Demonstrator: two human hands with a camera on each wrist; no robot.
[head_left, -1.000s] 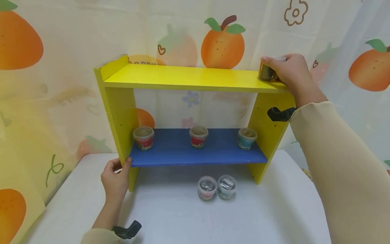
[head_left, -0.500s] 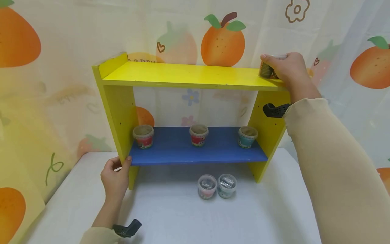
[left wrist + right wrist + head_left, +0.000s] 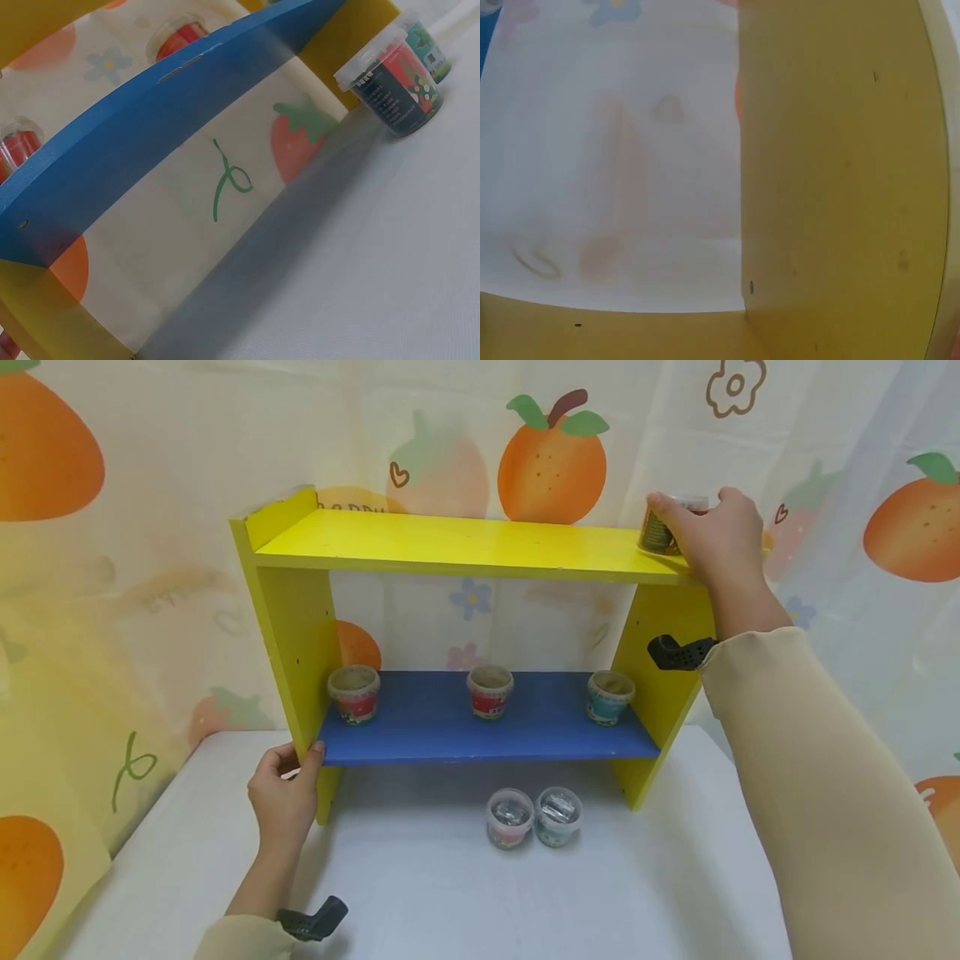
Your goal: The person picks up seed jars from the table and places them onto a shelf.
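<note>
A yellow and blue shelf unit (image 3: pixel 442 545) stands on the white table. My left hand (image 3: pixel 283 797) grips the lower front edge of its left side panel, with the thumb at the corner of the blue shelf (image 3: pixel 480 739). Up at the right end of the yellow top board, my right hand (image 3: pixel 716 539) holds a small printed plastic tub (image 3: pixel 656 533). The thumb lies along the tub's near left side, and the other fingers are mostly hidden behind it. The tub sits at the board's surface, its clear rim showing. Neither wrist view shows the held tub.
Three small tubs stand spaced along the blue shelf: a red one (image 3: pixel 356 700) left, a red one (image 3: pixel 489 700) in the middle, a teal one (image 3: pixel 607 703) right. Beneath, a pink tub (image 3: pixel 508 827) and a green tub (image 3: pixel 557 825) stand side by side on the table (image 3: pixel 450 902).
My right hand has loosened slightly on the tub, with more of the rim showing and the wrist a little lower. The left hand and shelf unit stay put.
</note>
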